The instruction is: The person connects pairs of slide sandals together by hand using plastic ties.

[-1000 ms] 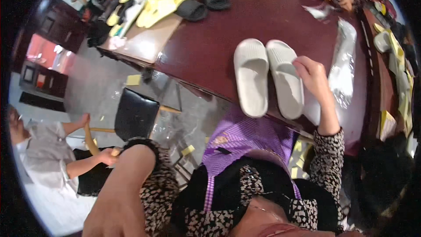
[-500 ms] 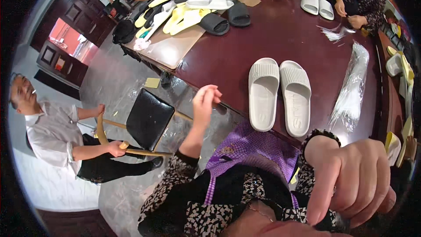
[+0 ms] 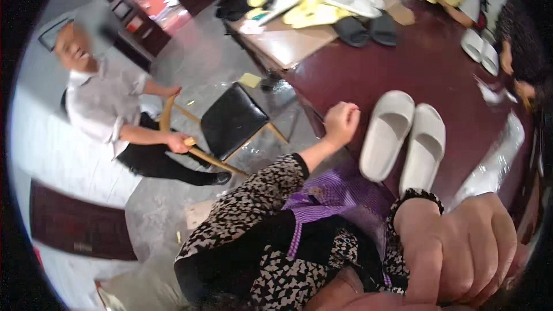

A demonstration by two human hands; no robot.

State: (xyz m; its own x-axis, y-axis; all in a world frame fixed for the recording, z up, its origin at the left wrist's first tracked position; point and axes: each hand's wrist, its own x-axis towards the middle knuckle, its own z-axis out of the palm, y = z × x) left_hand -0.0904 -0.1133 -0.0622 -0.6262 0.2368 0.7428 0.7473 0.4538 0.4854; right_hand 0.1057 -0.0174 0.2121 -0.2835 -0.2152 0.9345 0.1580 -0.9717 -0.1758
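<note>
A pair of off-white slide slippers, the left slipper [image 3: 387,137] and the right slipper [image 3: 423,150], lies side by side near the table edge in front of me. My left hand [image 3: 343,122] hovers just left of them, fingers curled in and nothing visible in it. Up close at the lower right, my right hand [image 3: 461,250] is closed, its knuckles toward the view. Its fingertips are hidden, so I cannot make out what they grip. A purple checked apron [image 3: 331,190] covers my lap.
Yellow, white and black slippers [image 3: 317,8] are piled at the table's far left. Clear plastic strips [image 3: 489,158] lie right of my pair. Co-workers sit across the dark red table [image 3: 340,72]. On the left, a person [image 3: 109,103] grips a wooden-armed black chair [image 3: 233,121].
The view has swung left, so the table and slippers sit farther right. My left hand is now nearer the slippers, its fingers more curled. My right hand stays closed up close.
</note>
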